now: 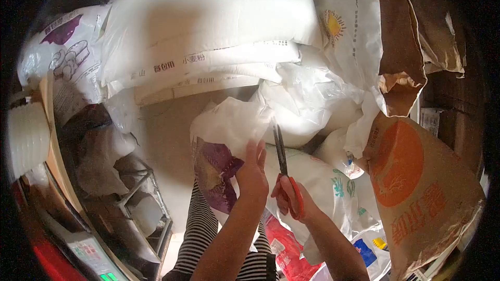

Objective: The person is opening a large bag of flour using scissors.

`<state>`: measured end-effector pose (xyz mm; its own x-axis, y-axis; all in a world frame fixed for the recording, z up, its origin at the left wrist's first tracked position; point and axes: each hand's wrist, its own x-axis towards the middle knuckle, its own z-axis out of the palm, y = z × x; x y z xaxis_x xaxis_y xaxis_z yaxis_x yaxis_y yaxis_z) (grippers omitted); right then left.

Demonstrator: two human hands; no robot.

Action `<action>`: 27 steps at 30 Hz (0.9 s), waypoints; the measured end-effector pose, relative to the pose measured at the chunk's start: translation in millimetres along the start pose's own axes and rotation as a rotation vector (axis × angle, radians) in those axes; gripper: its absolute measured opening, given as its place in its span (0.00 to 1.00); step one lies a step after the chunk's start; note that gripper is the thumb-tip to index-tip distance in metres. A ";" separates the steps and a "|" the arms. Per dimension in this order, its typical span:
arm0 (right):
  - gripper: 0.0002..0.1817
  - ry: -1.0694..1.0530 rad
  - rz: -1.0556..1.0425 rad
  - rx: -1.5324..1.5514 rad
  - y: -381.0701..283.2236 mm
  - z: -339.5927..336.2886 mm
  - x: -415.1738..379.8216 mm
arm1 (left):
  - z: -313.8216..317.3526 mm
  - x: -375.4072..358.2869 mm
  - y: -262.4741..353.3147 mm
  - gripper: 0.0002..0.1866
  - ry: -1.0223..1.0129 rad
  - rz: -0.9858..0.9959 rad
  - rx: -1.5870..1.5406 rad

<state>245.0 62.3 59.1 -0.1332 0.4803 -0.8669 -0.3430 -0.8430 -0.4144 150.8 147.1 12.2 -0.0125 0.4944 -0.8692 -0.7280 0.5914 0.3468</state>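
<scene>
My right hand is closed round the red handles of a pair of scissors, whose dark blades point up and away from me. The blade tips are right at the edge of a white bag with purple print. My left hand grips this bag near its upper right side, fingers pressed against the crumpled white material. The bag stands in front of my striped trouser legs, its purple panel facing left. What lies under my left palm is hidden.
Large white flour sacks are stacked ahead. A brown paper sack with an orange circle leans at the right, below an open paper sack. White sacks lie beside my right hand. A metal frame stands at left.
</scene>
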 end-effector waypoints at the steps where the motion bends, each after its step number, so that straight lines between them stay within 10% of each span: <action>1: 0.29 -0.029 -0.021 -0.002 -2.5 1.0 -3.2 | -2.8 0.7 3.9 0.26 -0.039 -0.024 0.036; 9: 0.29 -0.349 0.101 0.035 -24.4 10.4 -14.6 | -40.8 8.6 32.0 0.23 -0.223 -0.114 0.274; 12: 0.31 -0.320 0.193 0.007 -29.6 13.6 -12.0 | -70.5 22.8 30.7 0.21 -0.504 0.205 1.056; 15: 0.33 -0.462 0.219 0.073 -18.0 4.5 -3.8 | -59.0 20.5 30.0 0.19 -0.339 -0.127 0.373; 18: 0.37 -0.461 0.160 0.040 -17.0 10.1 0.4 | -70.6 27.2 28.7 0.20 -0.522 0.092 0.689; 21: 0.38 -0.529 0.095 0.065 -9.1 11.4 8.0 | -57.7 24.6 29.5 0.21 -0.262 -0.194 0.148; 24: 0.40 -0.511 0.093 0.052 -7.3 17.3 16.5 | -79.0 25.4 29.3 0.21 -0.635 0.309 1.092; 27: 0.40 -0.442 0.034 0.024 -7.6 21.8 23.1 | -85.6 33.0 22.1 0.20 -0.609 0.159 0.859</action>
<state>224.3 85.1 48.3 -0.5275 0.5145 -0.6761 -0.3525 -0.8566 -0.3768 75.6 121.9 -39.0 0.4535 0.7000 -0.5517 -0.0175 0.6259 0.7797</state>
